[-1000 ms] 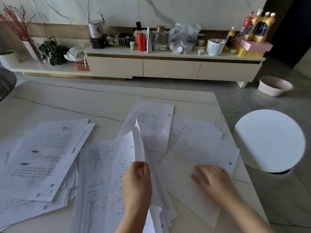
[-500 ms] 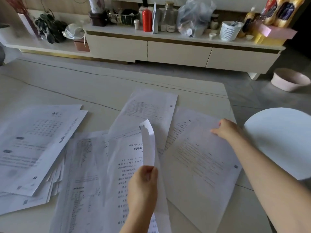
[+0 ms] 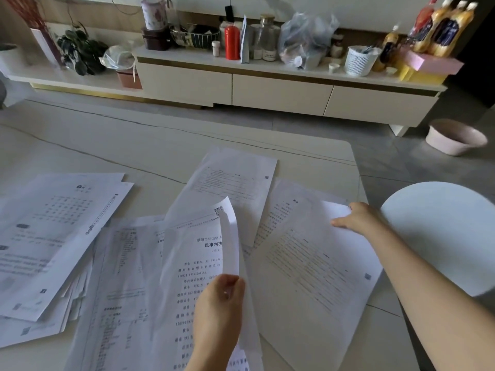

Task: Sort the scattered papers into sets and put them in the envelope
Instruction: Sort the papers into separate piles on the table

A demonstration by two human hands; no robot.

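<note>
Left hand (image 3: 218, 303) grip pinches a curled sheet (image 3: 214, 253) lifted off the desk (image 3: 134, 145). Right hand (image 3: 356, 218) grips the far corner of the right-side sheet (image 3: 316, 266); finger curl partly hidden. Remaining papers lie scattered, with a stack at left (image 3: 53, 236). No envelope visible. Advice: lift by the corner, check the header, then lay it square on the matching set.

Pale stone-look table (image 3: 112, 135) under my view. Off its right edge, a round white stool (image 3: 442, 231). Beyond it on the grey floor, a pink basin (image 3: 455, 136). Along the far wall, a low cream cabinet (image 3: 281, 95); on top, a red canister (image 3: 232, 42), a white mesh basket (image 3: 357, 61), a crumpled plastic bag (image 3: 305, 36), bottles (image 3: 442, 25) on a pink box (image 3: 434, 61). A dark-leaved plant (image 3: 80, 50) to the left.
</note>
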